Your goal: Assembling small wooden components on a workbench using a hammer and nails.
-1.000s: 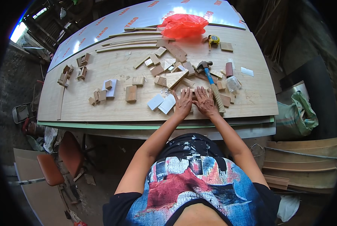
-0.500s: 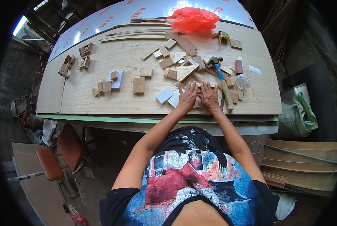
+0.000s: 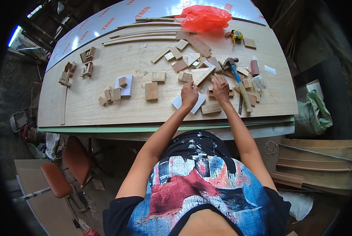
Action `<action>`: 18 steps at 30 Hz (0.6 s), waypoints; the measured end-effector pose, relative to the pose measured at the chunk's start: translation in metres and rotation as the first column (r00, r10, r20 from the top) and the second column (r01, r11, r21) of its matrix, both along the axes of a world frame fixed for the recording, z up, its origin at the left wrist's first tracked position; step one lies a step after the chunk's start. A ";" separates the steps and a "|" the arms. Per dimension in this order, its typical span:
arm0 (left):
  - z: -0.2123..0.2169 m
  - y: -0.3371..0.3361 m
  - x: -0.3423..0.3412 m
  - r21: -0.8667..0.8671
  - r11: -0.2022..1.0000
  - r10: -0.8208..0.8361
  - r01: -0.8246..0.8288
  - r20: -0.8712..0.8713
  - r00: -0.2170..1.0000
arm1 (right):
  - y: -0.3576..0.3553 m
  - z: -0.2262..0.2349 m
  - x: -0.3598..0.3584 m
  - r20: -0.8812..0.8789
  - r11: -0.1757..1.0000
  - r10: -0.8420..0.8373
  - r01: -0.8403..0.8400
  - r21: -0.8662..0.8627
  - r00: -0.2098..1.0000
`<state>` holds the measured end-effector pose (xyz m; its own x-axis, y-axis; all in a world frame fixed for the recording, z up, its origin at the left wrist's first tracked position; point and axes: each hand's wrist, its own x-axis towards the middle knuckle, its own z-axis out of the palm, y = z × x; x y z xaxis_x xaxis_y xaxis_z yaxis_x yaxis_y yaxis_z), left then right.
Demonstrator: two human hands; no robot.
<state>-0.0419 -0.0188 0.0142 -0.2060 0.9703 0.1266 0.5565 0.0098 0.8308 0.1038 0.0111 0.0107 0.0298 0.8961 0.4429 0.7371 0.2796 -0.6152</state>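
My left hand [image 3: 190, 94] is over the table beside a white block [image 3: 199, 103], its fingers curled in; anything inside them is hidden. To its right, my right hand [image 3: 221, 87] has its fingers bent but apart, near the end of a pale triangular wood piece [image 3: 202, 74]; I see nothing held in it. Closer to me lies a wood block [image 3: 211, 109]. Just beyond my right wrist, a notched wood piece [image 3: 211, 93] is partly covered by that hand. A claw hammer [image 3: 239, 82] with a blue and tan handle rests to the right.
Loose wood offcuts [image 3: 180, 65] spread beyond my hands. A red plastic bag [image 3: 205, 17], yellow tape measure [image 3: 236, 36], sandpaper roll [image 3: 254, 67] and clear jar [image 3: 258, 83] lie rightward. Small wooden assemblies [image 3: 87, 69] and a wood block [image 3: 151, 91] are left.
Both hands have lifted from lying flat with fingers stretched, near the table's front. They have drawn apart and their fingers are now bent. The near wood block has come into view.
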 end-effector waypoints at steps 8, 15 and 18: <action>-0.027 0.035 -0.012 -0.313 0.949 0.021 0.040 0.192 0.981 | 0.056 -0.005 0.009 0.013 0.993 0.032 -0.030 -0.118 0.999; -0.053 0.050 -0.010 -0.380 0.922 0.036 0.078 0.283 0.958 | 0.073 -0.005 0.009 0.100 0.960 0.082 -0.051 -0.276 0.992; -0.048 0.049 -0.003 -0.334 0.941 0.054 0.051 0.298 0.953 | 0.077 -0.007 0.015 0.138 0.931 0.075 -0.019 -0.365 0.988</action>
